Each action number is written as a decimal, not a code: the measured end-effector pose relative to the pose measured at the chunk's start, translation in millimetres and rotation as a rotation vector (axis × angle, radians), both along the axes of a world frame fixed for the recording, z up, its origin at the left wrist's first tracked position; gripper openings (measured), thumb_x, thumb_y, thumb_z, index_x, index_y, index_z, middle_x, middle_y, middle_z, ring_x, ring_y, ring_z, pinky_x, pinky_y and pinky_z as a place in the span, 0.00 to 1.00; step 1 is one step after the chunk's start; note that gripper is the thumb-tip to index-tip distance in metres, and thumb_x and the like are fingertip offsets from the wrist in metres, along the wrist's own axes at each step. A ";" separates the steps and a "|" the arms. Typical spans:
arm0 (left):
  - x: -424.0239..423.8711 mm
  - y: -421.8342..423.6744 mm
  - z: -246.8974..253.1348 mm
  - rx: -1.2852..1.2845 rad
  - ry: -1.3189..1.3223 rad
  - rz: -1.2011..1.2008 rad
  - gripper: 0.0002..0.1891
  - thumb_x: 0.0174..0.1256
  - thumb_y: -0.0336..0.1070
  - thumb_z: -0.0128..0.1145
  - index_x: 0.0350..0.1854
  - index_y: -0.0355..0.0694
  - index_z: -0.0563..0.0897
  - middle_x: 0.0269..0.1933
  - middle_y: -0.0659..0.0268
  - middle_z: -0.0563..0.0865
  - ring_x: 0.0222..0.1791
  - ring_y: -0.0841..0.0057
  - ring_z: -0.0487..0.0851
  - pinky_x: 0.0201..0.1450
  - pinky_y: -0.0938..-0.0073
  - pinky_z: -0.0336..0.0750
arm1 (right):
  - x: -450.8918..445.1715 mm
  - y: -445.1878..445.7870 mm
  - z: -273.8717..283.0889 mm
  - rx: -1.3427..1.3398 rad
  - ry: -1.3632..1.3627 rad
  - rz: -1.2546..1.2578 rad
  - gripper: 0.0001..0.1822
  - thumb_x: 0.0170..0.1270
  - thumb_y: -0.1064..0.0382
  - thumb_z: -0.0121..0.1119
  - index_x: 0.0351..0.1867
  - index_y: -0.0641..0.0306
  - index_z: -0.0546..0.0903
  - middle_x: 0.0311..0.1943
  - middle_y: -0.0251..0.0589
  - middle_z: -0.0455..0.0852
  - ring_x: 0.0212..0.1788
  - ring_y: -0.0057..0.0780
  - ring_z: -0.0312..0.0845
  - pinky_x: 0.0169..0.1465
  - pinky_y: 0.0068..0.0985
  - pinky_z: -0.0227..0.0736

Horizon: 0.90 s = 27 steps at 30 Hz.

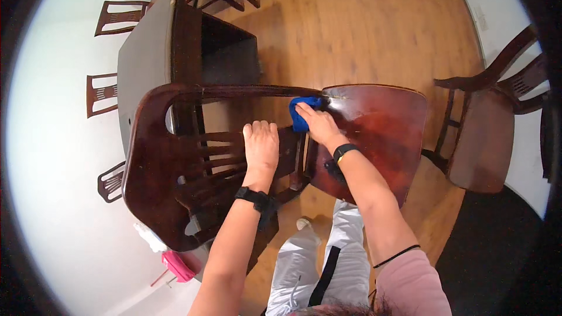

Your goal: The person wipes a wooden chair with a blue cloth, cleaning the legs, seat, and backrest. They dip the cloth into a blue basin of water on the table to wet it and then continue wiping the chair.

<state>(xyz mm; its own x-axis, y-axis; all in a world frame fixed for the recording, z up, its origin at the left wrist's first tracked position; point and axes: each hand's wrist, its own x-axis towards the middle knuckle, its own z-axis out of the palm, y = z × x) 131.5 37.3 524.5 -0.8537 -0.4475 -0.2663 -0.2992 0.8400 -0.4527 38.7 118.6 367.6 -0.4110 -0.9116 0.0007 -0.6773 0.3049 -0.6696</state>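
Note:
A dark reddish-brown wooden chair stands before me, its slatted backrest (153, 175) to the left and its glossy seat (377, 140) to the right. My left hand (262, 145) grips the central splat of the backrest, fingers curled over its far edge. In my right hand (320, 123) is a blue cloth (299, 114), pressed where the lower backrest meets the seat's rear corner. The fingers cover part of the cloth. Light reflects off the seat near that corner.
A dark table (147, 57) stands behind the backrest at left, with more wooden chairs along the wall. Another wooden chair (483, 136) is at the right, near a black mat (487, 245). A pink item (178, 267) lies at lower left. Wood-look flooring (373, 30) stretches beyond the seat.

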 end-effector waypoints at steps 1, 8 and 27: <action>-0.5 -0.5 3.3 0.019 -0.011 0.002 0.14 0.46 0.37 0.62 0.36 0.42 0.76 0.34 0.66 0.77 0.41 0.70 0.74 0.54 0.62 0.60 | 4.5 2.2 1.4 -0.041 -0.062 -0.018 0.31 0.46 0.75 0.52 0.58 0.57 0.67 0.62 0.34 0.64 0.36 0.40 0.78 0.41 0.34 0.73; 29.5 36.9 42.6 0.294 0.139 -0.018 0.26 0.51 0.35 0.59 0.55 0.40 0.69 0.55 0.62 0.72 0.62 0.66 0.64 0.66 0.53 0.49 | 37.1 18.6 37.5 -0.104 -0.521 -0.138 0.34 0.44 0.71 0.58 0.58 0.65 0.63 0.62 0.40 0.63 0.51 0.47 0.71 0.53 0.36 0.69; 154.7 103.4 -10.9 0.431 0.069 0.417 0.23 0.51 0.38 0.59 0.51 0.37 0.73 0.46 0.58 0.80 0.47 0.64 0.77 0.51 0.62 0.69 | 153.7 84.2 50.5 0.109 -0.136 -0.024 0.31 0.48 0.69 0.56 0.59 0.63 0.64 0.62 0.45 0.61 0.43 0.40 0.73 0.48 0.34 0.68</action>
<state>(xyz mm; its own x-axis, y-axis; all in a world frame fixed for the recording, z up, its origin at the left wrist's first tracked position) 286.2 140.6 513.7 -0.6514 -0.6121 -0.4482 -0.6592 0.7492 -0.0651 192.4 202.8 418.1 -0.4224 -0.8931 -0.1547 -0.5747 0.3959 -0.7163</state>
